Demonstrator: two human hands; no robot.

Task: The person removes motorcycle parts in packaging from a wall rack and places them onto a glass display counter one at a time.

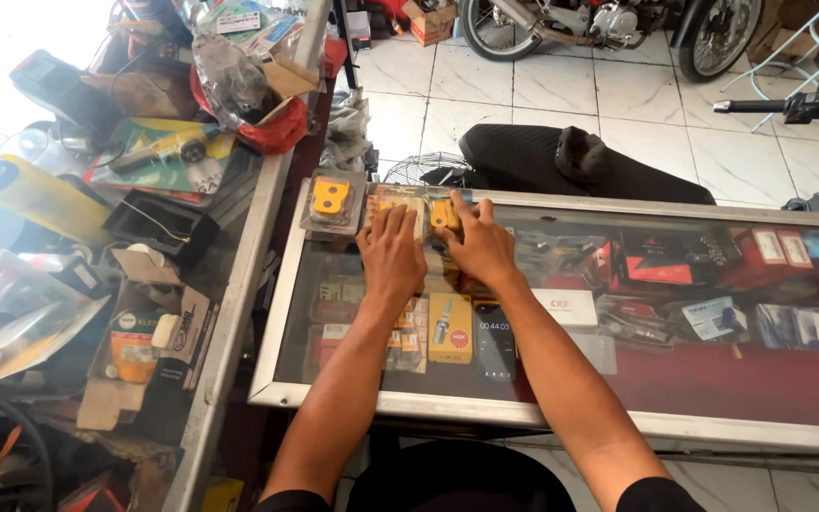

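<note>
Your left hand (392, 254) lies flat on the glass counter (694, 398), palm down, fingers stretched out and close together, pressing on a clear packet with a yellow part inside (412, 207). It grips nothing; it only rests on the packet's top. Your right hand (479, 248) lies just beside it, also palm down with the fingers spread a little, and its fingertips touch a second packet holding a yellow part (444, 215). Whether the thumb curls under that packet you cannot tell, since the hand covers it. Both packets sit at the far edge of the counter, touching or nearly touching each other, between your two hands.

A third packet with a yellow part (332, 201) lies just to the left of your left hand, apart from it, near the counter's far left corner. Close to your forearms, a dark phone (496, 341) lies face up on the glass, beside a yellow box (450, 327). Beyond the counter, a black motorbike seat (580, 163) rests on the tiled floor (561, 90). To your left, a second counter is piled with boxes and bags (144, 171).
</note>
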